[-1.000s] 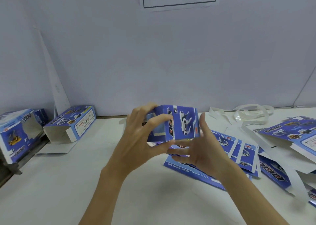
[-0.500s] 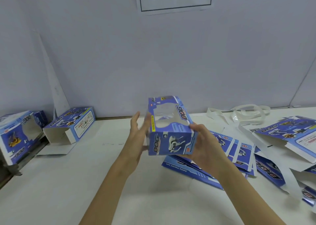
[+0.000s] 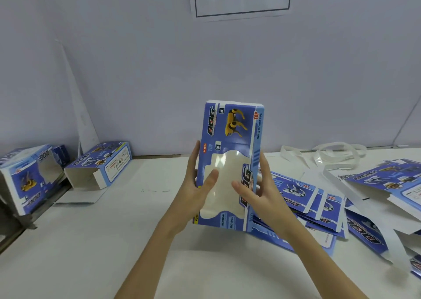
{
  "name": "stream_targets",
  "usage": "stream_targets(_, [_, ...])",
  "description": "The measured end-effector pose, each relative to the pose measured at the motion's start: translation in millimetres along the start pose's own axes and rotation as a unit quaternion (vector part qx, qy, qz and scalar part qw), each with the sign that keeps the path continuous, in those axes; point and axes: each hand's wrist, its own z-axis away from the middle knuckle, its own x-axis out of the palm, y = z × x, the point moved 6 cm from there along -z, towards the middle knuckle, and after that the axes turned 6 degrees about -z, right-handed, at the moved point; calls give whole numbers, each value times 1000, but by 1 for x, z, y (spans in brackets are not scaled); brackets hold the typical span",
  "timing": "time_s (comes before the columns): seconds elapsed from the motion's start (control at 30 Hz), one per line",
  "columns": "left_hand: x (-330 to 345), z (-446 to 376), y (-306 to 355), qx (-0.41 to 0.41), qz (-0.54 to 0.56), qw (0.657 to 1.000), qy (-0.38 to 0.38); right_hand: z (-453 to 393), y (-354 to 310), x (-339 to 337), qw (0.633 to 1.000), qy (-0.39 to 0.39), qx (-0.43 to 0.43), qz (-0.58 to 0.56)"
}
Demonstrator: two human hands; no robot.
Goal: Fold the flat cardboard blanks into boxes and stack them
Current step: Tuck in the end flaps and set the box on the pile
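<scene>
Hands, left hand [image 3: 196,191] and right hand [image 3: 257,196], grip a half-formed box [image 3: 230,162], fingers curled round it. Two folded boxes [image 3: 100,164] lie far left; flat blanks [image 3: 319,205] wait right.

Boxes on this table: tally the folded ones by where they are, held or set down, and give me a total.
Held in both hands, left hand and right hand: 1, the windowed box.
Set down at the left: 2, the open-ended box by the wall and the box at the table edge.
Total folded: 3.
The flat blanks on the right overlap too much to count.
</scene>
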Motion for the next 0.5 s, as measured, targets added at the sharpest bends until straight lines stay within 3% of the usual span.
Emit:
stream_targets(0.2, [-8, 3, 1, 17, 24, 998, -49, 5, -16, -7, 998, -1, -57, 32])
stream_targets(0.37, [-11, 8, 21, 88, 28, 996, -1, 11, -21, 3, 990, -43, -96, 98])
stream_targets(0.5, [-8, 9, 22, 82, 19, 996, 44, 12, -26, 8, 988, -23, -114, 105])
